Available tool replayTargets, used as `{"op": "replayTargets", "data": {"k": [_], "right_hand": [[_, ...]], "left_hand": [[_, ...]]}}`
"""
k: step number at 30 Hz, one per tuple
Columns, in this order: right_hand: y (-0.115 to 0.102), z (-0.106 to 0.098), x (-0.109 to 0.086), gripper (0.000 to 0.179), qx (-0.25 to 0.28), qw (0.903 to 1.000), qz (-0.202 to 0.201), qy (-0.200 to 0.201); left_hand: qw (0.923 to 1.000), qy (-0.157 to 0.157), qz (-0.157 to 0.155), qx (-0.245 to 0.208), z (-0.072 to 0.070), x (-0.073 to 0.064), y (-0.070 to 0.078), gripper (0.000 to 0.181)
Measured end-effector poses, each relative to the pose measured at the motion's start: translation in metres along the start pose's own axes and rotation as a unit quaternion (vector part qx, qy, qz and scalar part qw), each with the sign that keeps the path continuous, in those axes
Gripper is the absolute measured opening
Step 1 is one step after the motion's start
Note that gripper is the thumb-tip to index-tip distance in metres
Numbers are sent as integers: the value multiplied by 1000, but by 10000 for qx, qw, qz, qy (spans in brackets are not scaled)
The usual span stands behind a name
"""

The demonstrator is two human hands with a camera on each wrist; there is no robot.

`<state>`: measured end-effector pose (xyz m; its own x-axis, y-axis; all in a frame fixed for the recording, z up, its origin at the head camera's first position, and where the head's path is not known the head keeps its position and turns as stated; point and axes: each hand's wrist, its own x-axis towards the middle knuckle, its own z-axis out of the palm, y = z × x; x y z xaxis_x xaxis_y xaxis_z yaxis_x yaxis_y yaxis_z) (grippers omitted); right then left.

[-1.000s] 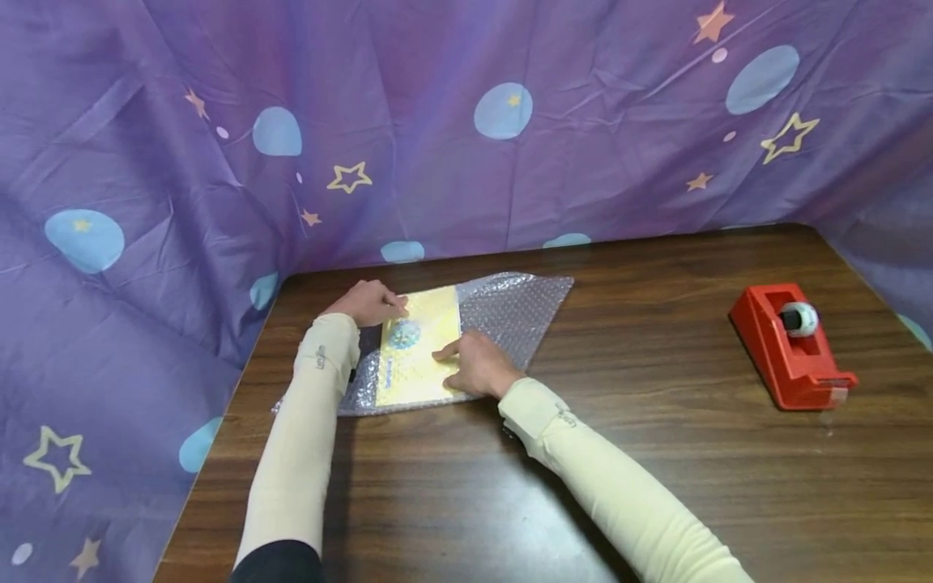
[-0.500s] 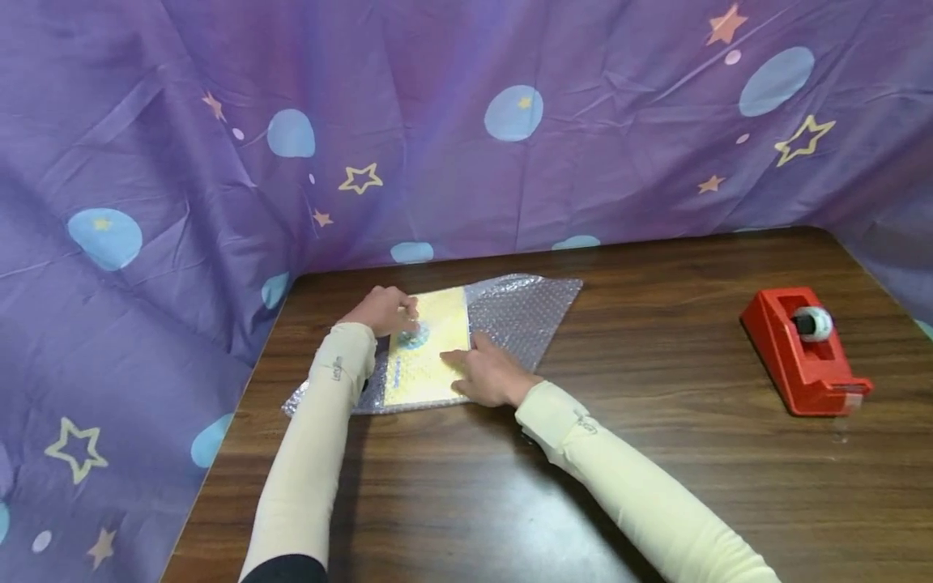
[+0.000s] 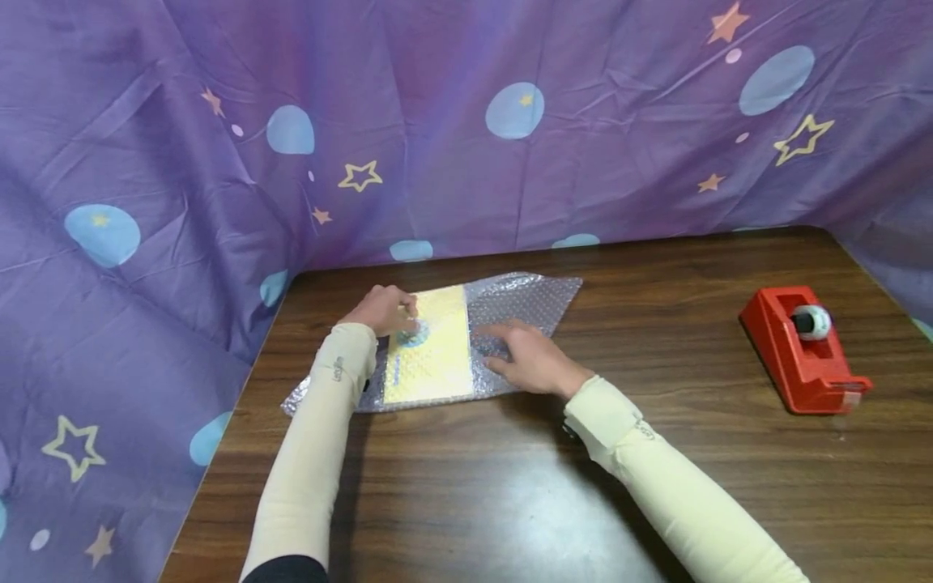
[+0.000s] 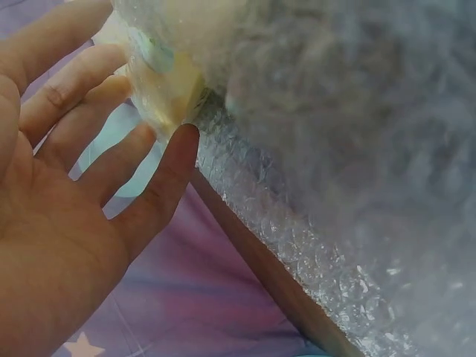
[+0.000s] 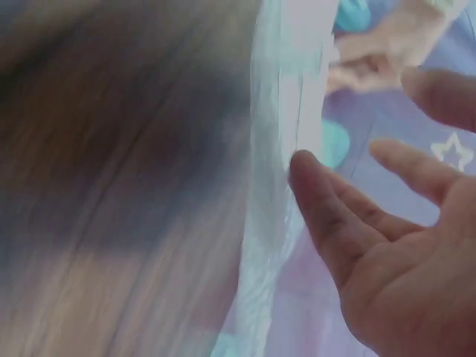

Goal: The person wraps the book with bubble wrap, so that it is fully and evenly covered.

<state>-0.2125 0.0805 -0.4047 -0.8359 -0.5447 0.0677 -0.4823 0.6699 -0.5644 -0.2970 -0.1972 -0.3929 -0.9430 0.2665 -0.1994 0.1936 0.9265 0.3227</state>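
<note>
A thin yellow book with a round blue picture lies flat on the table, with clear bubble wrap extending from both sides. In the left wrist view, the wrap covers the book's yellow corner. My left hand rests its fingertips on the book's left part, fingers spread and fairly straight. My right hand is over the wrap just right of the book, fingers extended and holding nothing. In the right wrist view its fingertips overlap the wrap's edge.
A red tape dispenser with a white roll stands at the right of the brown wooden table. A strip of clear tape hangs at its front. A purple cloth with stars and planets rises behind the table and along its left side.
My right hand has moved off the book to the right, onto the loose wrap. My left hand has shifted slightly further onto the book. The whole head view has shifted a little.
</note>
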Motion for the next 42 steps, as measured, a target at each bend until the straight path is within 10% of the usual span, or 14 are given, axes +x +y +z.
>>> {"op": "replayTargets", "data": {"k": [10, 15, 24, 27, 42], "right_hand": [[53, -24, -13, 51, 512, 9723, 904, 2095], [64, -34, -20, 49, 1888, 9410, 1744, 2200], [57, -18, -13, 71, 5212, 8130, 2254, 1290], [51, -10, -11, 70, 5633, 7882, 2278, 979], [31, 25, -2, 83, 5480, 8164, 1780, 393]], "left_hand": [[9999, -66, 11, -108, -1, -3, -2, 22], [9999, 12, 100, -7, -3, -1, -1, 18], [9999, 29, 78, -85, -1, 0, -1, 16], [9999, 37, 60, -138, 1, -2, -1, 16], [9998, 39, 105, -161, 1, -4, -4, 19]]}}
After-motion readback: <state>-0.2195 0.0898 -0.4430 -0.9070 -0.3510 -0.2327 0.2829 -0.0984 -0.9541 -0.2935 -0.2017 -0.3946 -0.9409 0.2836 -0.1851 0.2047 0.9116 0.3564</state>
